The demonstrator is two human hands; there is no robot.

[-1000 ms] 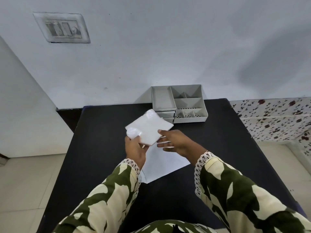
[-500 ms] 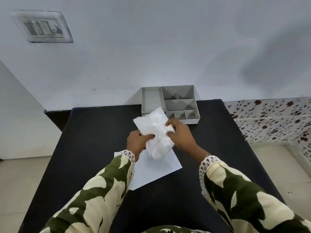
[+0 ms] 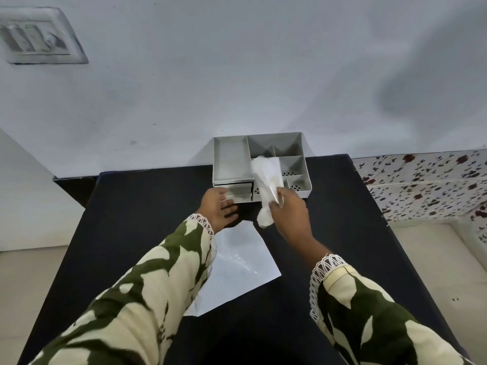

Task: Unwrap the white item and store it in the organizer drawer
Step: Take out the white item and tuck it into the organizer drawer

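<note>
Two hands, split roles: half a second ago I logged both on the white bundle; now only one has it.
Left hand [image 3: 220, 206]: off the bundle and reaching forward; fingers [image 3: 228, 204] spread open and holding nothing, tips at the front of the small drawers [image 3: 238, 192] under the organizer's left tray. Contact with a drawer front cannot be confirmed through the blur.
Drawers: appear closed, or nearly so. I cannot tell which of the stacked fronts the hand is after.
Wrapper sheet [image 3: 237, 267]: flat on the black bench [image 3: 126, 233], between the two forearms, in much the same place as before. I read it as discarded wrapping, though part of the bundle may be wrapped yet.
White item [image 3: 266, 185]: lifted off the sheet, now an elongated, crumpled roll carried out in front of the organizer [image 3: 229, 159], its upper end overlapping the middle compartments in my view. Held in the air, not resting in any compartment.
Right hand [image 3: 288, 209]: fingers closed around the lower half of the roll, pinching it firmly; the bottom end hangs free below the grip.
Task reading: unwrapping looks largely finished; work has moved on to storage.
Next, my judgement: open a drawer with the left hand, then feed the roll in.
Risk: roll looks longer than the drawer front is wide; may need folding.
</note>
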